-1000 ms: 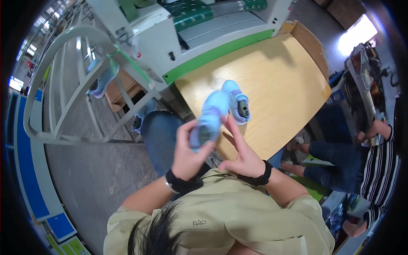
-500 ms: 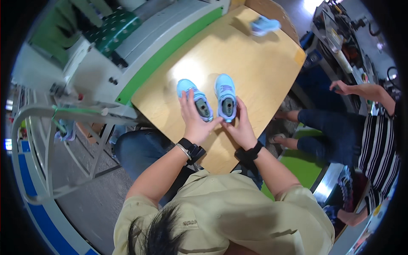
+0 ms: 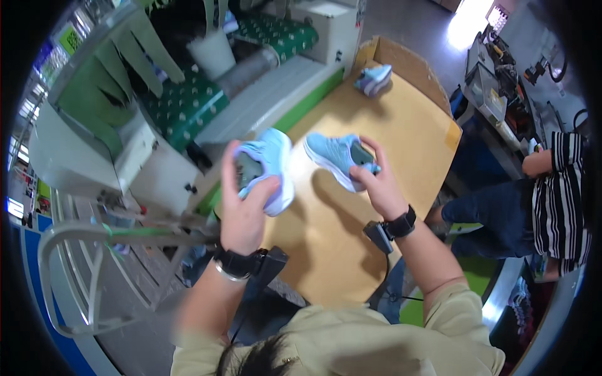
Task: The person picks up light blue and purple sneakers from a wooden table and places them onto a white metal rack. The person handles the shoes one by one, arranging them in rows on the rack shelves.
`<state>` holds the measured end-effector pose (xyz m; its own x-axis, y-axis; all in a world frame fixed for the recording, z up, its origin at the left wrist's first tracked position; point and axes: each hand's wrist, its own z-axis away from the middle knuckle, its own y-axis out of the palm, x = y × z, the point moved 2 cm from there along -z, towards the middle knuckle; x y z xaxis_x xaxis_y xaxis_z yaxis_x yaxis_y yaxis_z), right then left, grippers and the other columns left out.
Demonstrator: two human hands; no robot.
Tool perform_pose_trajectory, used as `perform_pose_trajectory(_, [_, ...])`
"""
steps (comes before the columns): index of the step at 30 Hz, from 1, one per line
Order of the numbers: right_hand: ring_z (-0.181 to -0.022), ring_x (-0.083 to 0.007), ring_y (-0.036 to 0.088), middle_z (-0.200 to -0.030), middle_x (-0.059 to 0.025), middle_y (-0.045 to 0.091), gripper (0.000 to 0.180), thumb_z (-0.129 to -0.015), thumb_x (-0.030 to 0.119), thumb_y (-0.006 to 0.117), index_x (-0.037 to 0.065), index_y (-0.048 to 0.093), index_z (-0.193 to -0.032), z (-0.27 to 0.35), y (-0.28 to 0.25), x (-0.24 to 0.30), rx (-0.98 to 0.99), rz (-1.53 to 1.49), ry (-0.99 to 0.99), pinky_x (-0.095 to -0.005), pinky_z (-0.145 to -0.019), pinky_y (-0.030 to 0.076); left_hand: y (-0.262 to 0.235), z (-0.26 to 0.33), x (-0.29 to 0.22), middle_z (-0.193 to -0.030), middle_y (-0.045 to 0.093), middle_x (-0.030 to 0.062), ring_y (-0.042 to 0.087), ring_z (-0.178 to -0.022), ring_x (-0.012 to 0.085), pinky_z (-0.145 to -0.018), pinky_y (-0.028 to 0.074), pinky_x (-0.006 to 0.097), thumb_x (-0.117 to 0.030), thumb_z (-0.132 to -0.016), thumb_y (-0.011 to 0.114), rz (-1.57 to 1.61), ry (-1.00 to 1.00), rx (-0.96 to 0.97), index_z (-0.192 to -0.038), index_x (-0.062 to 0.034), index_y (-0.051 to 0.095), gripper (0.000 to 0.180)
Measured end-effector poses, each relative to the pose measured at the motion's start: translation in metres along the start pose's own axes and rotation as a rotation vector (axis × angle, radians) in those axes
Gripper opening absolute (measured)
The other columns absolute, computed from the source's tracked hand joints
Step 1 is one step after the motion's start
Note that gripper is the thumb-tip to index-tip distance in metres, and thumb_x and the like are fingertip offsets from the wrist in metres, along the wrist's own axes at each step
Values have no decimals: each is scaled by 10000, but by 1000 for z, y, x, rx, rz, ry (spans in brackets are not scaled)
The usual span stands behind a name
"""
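My left hand [image 3: 243,210] is closed round the heel end of a light blue sneaker [image 3: 276,150], which is tilted so that its white sole faces right. The thumb lies over the shoe's side, and a dark grey insole shows in the opening. In my right hand [image 3: 382,185] is a second light blue sneaker [image 3: 329,149], gripped at the heel with its toe pointing left. Both shoes are held up above the tan tabletop [image 3: 338,257], casting shadows on it. The fingers beneath each shoe are partly hidden.
Another blue sneaker [image 3: 374,80] is at the table's far end, by a cardboard edge [image 3: 407,59]. Beyond the table on the left stands a machine with a green dotted conveyor belt [image 3: 188,113] and hanging strips. At right, a person in a striped top [image 3: 558,207] stands beside a bench.
Both hands have lifted the two sneakers off the tabletop, moved apart and tilted them. My view has shifted, showing more of the machine. The person at right has lowered an arm.
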<state>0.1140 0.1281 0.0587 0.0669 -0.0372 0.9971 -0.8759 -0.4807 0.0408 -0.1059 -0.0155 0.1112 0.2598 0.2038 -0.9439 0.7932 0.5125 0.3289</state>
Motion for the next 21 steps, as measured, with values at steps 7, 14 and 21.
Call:
perform_pose_trajectory(7, [-1246, -348, 557, -1366, -204, 529, 668, -885, 135, 712, 83, 386, -1465, -216, 97, 104, -3, 184, -810, -410, -1091, 424, -24, -122, -90, -1473, 426, 155, 429, -1347, 261, -1152, 316, 359, -91, -851, 757, -393, 477, -351, -1581, -1, 269, 882])
perform_pose_trajectory(14, [-1200, -409, 558, -1280, -191, 599, 448, -898, 203, 696, 84, 558, -1307, -270, 99, 47, -190, 359, -934, -457, -1017, 456, -39, -125, -49, -1611, 269, 229, 302, -1489, 340, -1214, 252, 443, -159, -948, 685, -875, 658, -501, -1605, -11, 206, 827])
perform_pose_trajectory(21, [-1200, -379, 548, -1240, -189, 592, 352, -862, 136, 671, 42, 579, -1189, -300, -92, -92, -476, 1332, -360, -468, -1008, 462, -64, 11, 7, -1589, 292, 246, 338, -1472, 391, -1192, 300, 468, -7, -829, 699, -1173, 550, 196, -1413, -33, 505, 615])
